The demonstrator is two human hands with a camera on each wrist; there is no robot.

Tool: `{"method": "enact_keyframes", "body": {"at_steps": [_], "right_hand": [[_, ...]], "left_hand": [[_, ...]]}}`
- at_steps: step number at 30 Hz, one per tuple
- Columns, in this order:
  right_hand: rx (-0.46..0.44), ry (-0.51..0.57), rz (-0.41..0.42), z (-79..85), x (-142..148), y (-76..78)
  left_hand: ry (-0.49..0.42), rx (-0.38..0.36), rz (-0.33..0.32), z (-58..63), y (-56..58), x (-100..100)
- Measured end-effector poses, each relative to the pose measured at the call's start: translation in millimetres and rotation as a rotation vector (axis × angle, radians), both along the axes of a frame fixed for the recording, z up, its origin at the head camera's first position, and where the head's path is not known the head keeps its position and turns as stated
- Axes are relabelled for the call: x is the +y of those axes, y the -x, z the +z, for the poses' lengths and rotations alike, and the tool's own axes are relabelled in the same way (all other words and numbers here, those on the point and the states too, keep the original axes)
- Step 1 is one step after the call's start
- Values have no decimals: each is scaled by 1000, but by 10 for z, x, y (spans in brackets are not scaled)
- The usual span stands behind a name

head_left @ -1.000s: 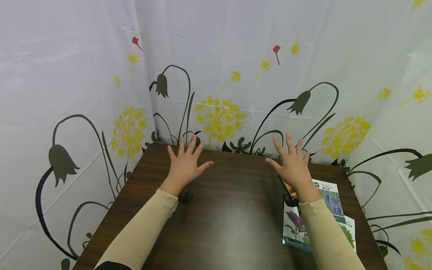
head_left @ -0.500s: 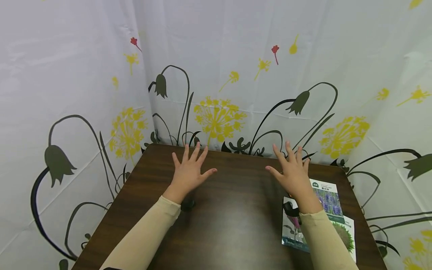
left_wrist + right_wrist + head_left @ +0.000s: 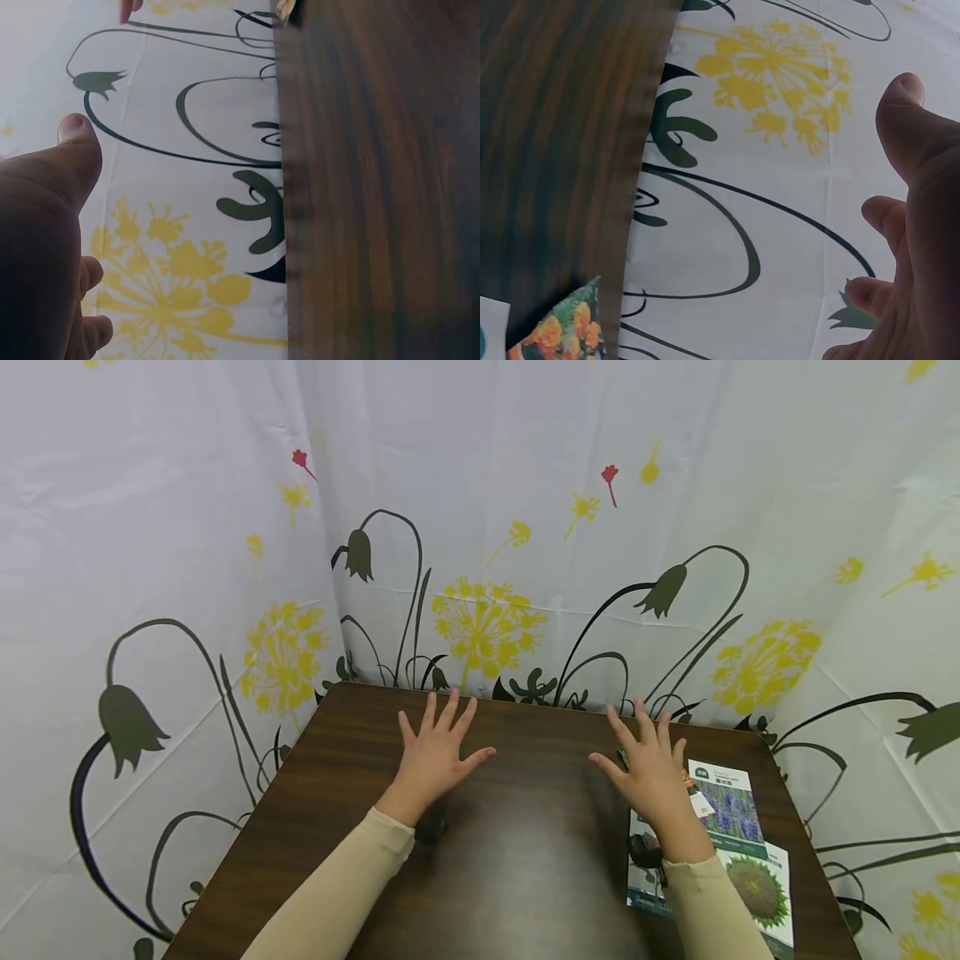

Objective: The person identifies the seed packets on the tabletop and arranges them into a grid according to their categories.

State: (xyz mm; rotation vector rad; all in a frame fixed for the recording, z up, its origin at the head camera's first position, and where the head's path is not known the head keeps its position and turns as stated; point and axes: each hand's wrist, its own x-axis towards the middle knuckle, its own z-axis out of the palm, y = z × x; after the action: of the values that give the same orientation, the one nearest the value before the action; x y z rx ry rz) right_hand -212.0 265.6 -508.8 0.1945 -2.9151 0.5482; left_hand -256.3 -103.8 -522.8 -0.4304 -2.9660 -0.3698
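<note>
Left hand [image 3: 435, 762], right hand [image 3: 654, 774], spread above brown table [image 3: 525, 852]; flower-printed packets [image 3: 737, 814], apparently overlapping

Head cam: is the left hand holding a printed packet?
No, the left hand is spread with nothing in it; the printed packets lie at the right side of the table.

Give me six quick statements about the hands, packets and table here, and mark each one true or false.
1. The left hand and the right hand both have spread fingers. True.
2. The right hand grips one of the packets. False: it holds nothing; the packets lie on the table.
3. The sleeves are beige. True.
4. The packets are on the left hand's side. False: they are on the right hand's side.
5. One of the packets shows purple flowers. True.
6. The table is white. False: it is dark brown.
</note>
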Motion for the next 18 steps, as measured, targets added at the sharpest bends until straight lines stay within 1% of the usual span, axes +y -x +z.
{"method": "enact_keyframes", "body": {"at_steps": [3, 6, 11, 14, 18], "right_hand": [[3, 21, -6, -75, 12, -45], [1, 44, -4, -179, 42, -119], [-7, 50, -7, -347, 129, -282], [-3, 52, -12, -408, 171, -371], [8, 64, -16, -436, 207, -454]], "left_hand": [[-3, 0, 4, -63, -42, 55], [-4, -25, 3, -140, -85, 134], [-32, -40, -38, -224, -159, 297], [-28, -41, -54, -254, -203, 375], [-11, -56, -62, -318, -241, 455]]}}
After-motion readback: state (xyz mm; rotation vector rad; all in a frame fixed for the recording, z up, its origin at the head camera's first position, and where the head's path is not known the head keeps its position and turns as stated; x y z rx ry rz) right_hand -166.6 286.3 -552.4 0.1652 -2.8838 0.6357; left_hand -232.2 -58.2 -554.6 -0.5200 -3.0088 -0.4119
